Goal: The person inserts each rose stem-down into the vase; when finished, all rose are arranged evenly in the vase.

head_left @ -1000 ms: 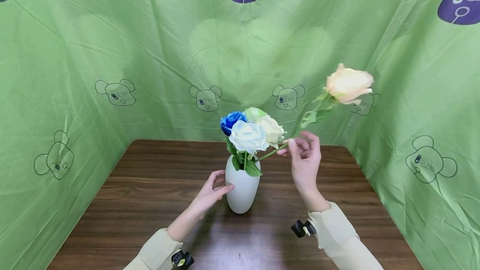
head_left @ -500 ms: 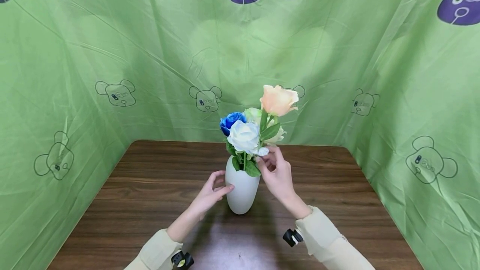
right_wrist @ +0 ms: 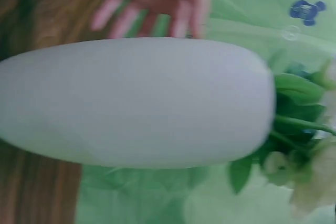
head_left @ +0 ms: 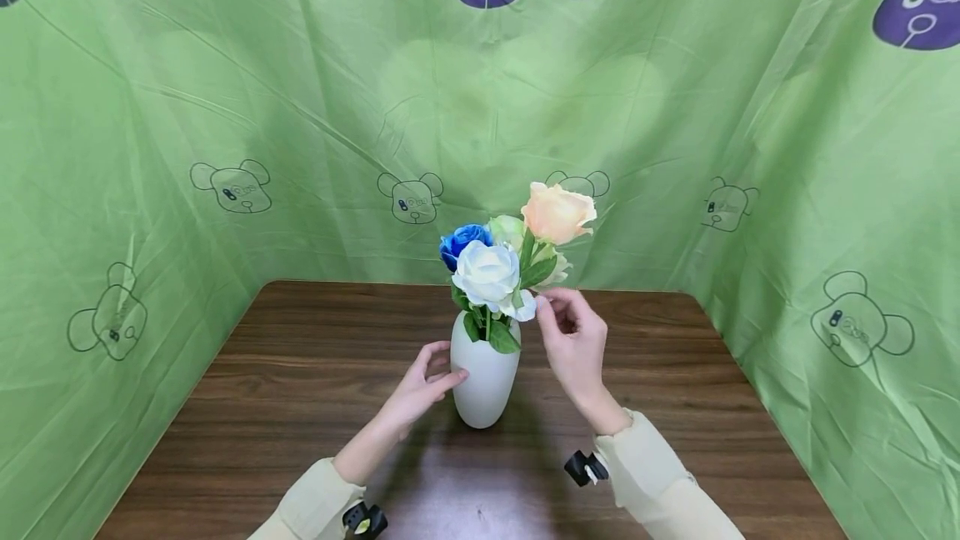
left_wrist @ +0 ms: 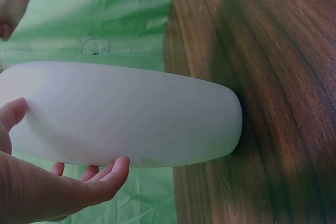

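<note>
A tall white vase [head_left: 483, 382] stands upright on the table with roses in it. My left hand [head_left: 422, 386] holds its left side, thumb on the front and fingers behind; the left wrist view shows these fingertips against the vase wall [left_wrist: 131, 114]. In the vase are a blue rose [head_left: 465, 246], a pale blue-white rose [head_left: 487, 275], a greenish rose [head_left: 507, 230], a cream rose [head_left: 557, 267] and, highest, a peach rose [head_left: 558, 212]. My right hand [head_left: 576, 340] has bent fingers, the tips right at a drooping petal of the blue-white rose; I cannot tell whether they pinch it.
The dark wooden table [head_left: 300, 373] extends around the vase. Green printed cloth [head_left: 480, 90] hangs behind and at both sides. A small black camera sits on each wrist, such as the right wrist camera [head_left: 585, 468].
The peach rose has swung left from far out at the right and now stands lower among the others. My right hand moved left to the stems, then slightly right. The left hand stayed.
</note>
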`<state>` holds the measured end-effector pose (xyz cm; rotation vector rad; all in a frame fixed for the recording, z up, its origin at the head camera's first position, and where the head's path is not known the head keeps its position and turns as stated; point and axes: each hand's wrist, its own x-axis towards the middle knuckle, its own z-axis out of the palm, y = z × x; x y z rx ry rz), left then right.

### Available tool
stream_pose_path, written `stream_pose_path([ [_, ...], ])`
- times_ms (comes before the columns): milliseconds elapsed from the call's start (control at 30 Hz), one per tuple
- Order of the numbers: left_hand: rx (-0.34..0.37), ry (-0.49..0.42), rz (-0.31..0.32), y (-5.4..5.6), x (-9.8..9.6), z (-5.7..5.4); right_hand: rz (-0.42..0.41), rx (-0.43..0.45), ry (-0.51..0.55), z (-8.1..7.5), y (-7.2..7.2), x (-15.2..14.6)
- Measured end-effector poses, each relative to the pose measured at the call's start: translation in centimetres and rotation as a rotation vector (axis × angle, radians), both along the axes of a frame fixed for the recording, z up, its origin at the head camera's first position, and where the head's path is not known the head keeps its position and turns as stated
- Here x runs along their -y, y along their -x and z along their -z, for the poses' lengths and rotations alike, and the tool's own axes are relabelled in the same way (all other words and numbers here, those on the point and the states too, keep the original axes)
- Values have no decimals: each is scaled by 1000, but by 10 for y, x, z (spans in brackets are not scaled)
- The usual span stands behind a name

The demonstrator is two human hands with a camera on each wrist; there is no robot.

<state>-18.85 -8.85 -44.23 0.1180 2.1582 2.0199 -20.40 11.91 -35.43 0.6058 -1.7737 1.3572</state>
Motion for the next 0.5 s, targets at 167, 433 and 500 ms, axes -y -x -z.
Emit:
stream_pose_path([
  [167, 3, -5, 4, 0, 0, 0, -49, 98, 122, -39, -5, 4],
  [433, -53, 19, 20, 0, 1, 2, -174, 444, 290, -52, 12, 8],
  [500, -62, 25, 27, 0, 1, 3, -186, 472, 321, -49, 17, 8],
])
